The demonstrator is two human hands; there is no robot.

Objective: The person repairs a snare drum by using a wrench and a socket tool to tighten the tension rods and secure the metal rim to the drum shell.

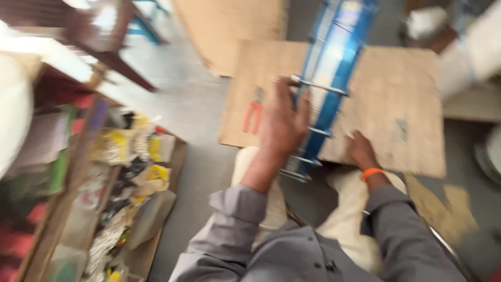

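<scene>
A blue metal frame (334,57) with silver cross bolts lies on a brown board (396,109), running from the top of the picture toward me. My left hand (283,122) rests against the frame's left side, fingers by a bolt near its upper part. My right hand (361,149), with an orange band on the wrist, presses on the board just right of the frame's near end. Whether either hand grips anything is blurred. Red-handled pliers (253,116) lie on the board left of my left hand.
At the left stands a wooden box (130,183) of yellow and black packets and small parts. A wooden stool or table leg (120,62) is at the upper left. More board sheets (229,31) lie on the grey floor beyond. Pale sacking (349,214) lies under my arms.
</scene>
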